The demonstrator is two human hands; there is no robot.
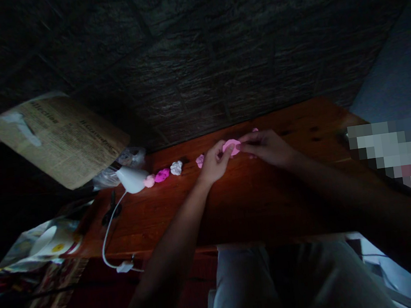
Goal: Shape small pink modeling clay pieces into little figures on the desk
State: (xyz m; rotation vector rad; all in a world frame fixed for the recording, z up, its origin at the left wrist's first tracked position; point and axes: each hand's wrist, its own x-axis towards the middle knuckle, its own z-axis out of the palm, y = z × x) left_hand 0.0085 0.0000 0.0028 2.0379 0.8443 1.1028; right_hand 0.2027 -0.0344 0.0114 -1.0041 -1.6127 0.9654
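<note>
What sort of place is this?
Probably a dim room in a home, though I can't be sure: a wooden table beside a stone-patterned wall, with what looks like a fringed rug at lower left.

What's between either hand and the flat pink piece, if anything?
Nothing visible: the left hand and right hand both have fingers directly on the flat pink piece. The white crumpled piece lies on the table, off to the left.
</note>
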